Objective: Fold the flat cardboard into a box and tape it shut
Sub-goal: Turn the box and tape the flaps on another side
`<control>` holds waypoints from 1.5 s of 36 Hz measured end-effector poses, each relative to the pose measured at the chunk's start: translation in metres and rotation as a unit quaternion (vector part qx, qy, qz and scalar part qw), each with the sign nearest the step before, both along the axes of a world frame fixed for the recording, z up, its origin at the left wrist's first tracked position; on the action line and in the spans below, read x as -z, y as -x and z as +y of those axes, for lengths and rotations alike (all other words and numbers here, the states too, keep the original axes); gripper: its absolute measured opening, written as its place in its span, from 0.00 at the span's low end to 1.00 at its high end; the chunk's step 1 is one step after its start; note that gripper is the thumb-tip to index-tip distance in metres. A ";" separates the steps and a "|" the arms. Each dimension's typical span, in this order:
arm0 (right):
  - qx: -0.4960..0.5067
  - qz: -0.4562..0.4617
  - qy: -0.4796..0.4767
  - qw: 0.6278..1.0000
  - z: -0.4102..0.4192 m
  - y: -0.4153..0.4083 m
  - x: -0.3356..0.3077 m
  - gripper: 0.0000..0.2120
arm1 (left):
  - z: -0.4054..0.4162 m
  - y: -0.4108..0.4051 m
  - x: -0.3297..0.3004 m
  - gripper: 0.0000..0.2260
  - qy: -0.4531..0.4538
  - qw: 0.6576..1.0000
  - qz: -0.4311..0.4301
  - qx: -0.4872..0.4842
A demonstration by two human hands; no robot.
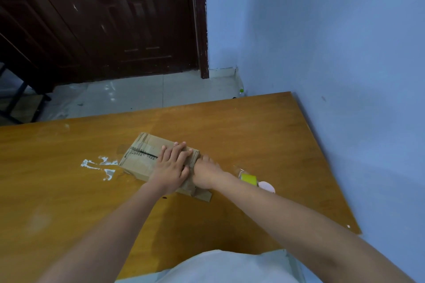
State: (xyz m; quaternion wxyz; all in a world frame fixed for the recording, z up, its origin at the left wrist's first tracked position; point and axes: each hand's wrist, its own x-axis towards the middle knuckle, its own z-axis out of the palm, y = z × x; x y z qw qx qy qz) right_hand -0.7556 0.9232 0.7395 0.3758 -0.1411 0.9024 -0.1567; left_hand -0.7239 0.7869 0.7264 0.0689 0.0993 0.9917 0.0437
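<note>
A small brown cardboard box [140, 156] lies on the wooden table [253, 135], its top flaps closed with a dark seam and clear tape along it. My left hand [173, 166] presses flat on the box's top near its right end, fingers straight. My right hand [205, 172] is against the box's right side; its fingers are hidden behind the box edge and my left hand. A flap of cardboard [203, 196] sticks out at the near right corner.
A yellow tape roll [248, 179] and a pale pink round object [266, 186] sit just right of the box. Crumpled clear tape scraps [101, 166] lie to its left. A blue wall borders the table's right edge; a dark door stands beyond.
</note>
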 end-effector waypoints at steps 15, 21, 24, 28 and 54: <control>0.072 -0.031 0.174 0.982 0.022 -0.009 0.002 0.27 | -0.001 0.001 0.001 0.30 -0.019 1.000 0.006 -0.011; 0.227 -0.132 0.279 0.924 0.015 -0.005 -0.004 0.16 | 0.002 0.002 0.002 0.32 -0.016 1.000 0.003 -0.024; 0.289 -0.144 0.307 0.895 0.012 -0.003 -0.008 0.04 | 0.002 0.003 0.003 0.33 -0.029 0.999 0.001 -0.031; 0.285 -0.108 0.311 0.900 0.013 -0.003 -0.008 0.02 | 0.003 0.003 0.003 0.33 -0.037 0.999 0.001 -0.036; 0.199 -0.082 0.237 0.947 0.035 0.008 -0.019 0.16 | 0.000 0.004 0.002 0.30 -0.057 0.998 -0.001 -0.034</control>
